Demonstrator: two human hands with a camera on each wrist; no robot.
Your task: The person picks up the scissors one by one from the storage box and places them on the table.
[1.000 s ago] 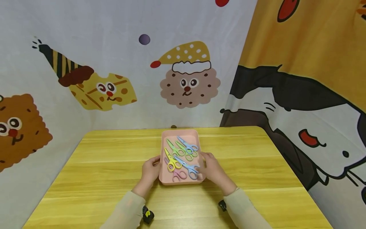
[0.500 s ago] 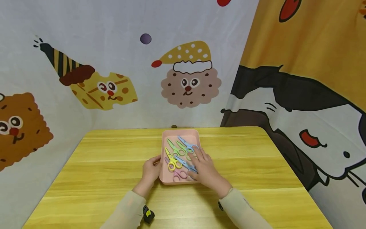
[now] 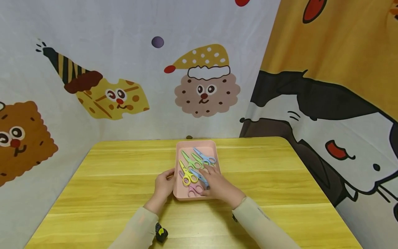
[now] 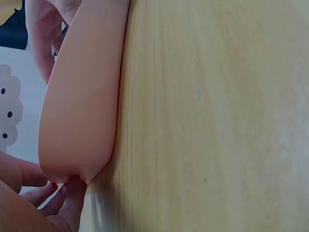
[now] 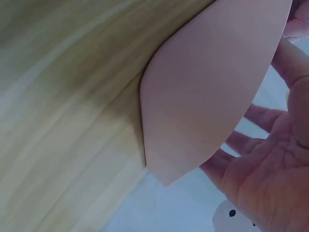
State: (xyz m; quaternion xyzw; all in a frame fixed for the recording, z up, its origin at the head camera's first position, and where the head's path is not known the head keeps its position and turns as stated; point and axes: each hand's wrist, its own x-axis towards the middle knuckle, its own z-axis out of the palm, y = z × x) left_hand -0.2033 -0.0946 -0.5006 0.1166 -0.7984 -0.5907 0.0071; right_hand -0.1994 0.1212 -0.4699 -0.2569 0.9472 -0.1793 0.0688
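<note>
Simply a pink tray (image 3: 202, 144) on yellow table (image 3: 109, 193), cartoon backdrop (image 3: 133, 62) behind.

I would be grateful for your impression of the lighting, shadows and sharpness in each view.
Head view: fairly even light, a pale sheen on the near middle of the table, a soft shadow beside the right sleeve. Left wrist view: table grain soft, the tray clearer-edged. Right wrist view: dimmer, shadow on the table beside the tray, the right hand slightly soft.
</note>
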